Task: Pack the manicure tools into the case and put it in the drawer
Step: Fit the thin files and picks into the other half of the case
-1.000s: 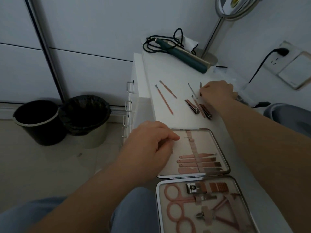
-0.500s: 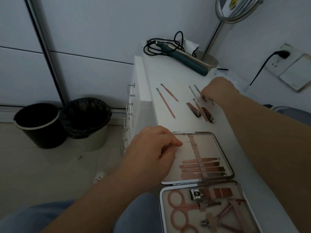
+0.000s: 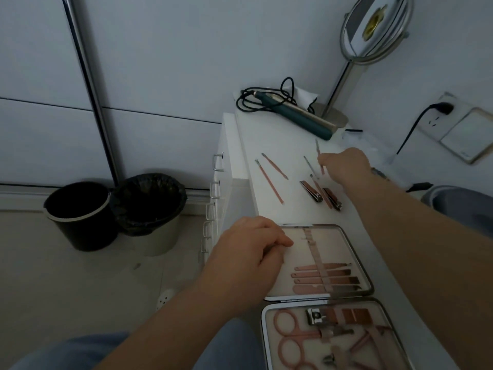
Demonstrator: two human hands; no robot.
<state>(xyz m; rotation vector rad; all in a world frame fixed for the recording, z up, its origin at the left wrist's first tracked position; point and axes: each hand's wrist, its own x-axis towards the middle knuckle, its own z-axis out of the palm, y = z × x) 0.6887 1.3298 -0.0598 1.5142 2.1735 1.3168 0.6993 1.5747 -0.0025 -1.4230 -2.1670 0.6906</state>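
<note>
The case (image 3: pixel 317 263) lies open on the table (image 3: pixel 277 145), roughly half filled, so packing is midway and closing and the drawer remain. Six tools are loose: two clippers (image 3: pixel 310 191), four thin sticks. The left hand (image 3: pixel 248 260) rests curled on the case's upper half; the right hand (image 3: pixel 344 165) pinches a stick (image 3: pixel 318 147).

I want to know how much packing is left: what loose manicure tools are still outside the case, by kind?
Thin stick tools: 5, one pinched by the right hand, others at
Nail clippers: 2
Total: 7
</note>
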